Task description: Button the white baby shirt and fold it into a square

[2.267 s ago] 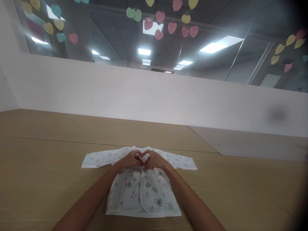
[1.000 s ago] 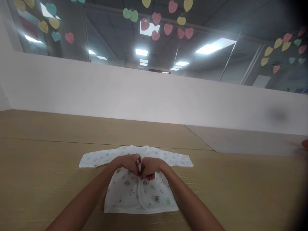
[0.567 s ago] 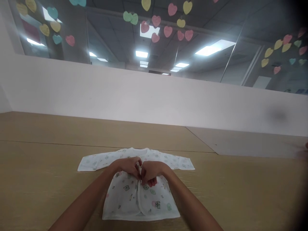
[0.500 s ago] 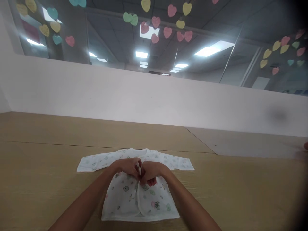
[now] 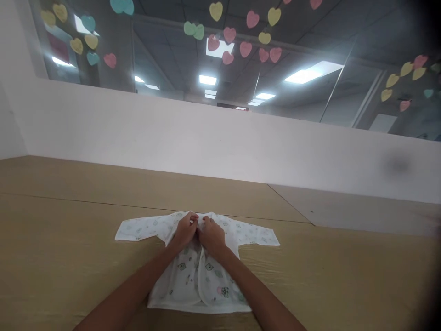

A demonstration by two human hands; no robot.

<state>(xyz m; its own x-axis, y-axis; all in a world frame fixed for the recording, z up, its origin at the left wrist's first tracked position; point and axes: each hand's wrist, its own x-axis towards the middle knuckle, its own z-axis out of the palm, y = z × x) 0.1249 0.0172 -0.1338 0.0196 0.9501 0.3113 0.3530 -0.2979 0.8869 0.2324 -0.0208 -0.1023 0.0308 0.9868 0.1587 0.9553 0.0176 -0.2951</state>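
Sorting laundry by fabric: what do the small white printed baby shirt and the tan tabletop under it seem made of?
The small white printed baby shirt looks like thin, soft, matte knit, probably cotton: it lies limp and creases where the left hand and right hand pinch it. The tan tabletop looks like wood-grain laminate or veneer: fine streaks, dull sheen.

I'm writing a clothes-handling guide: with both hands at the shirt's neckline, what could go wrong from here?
The left hand and right hand seem to pinch the baby shirt at its neck opening; an uneven pull could skew the overlapping front edges. Both forearms cross its body and might drag the flat fabric into wrinkles.
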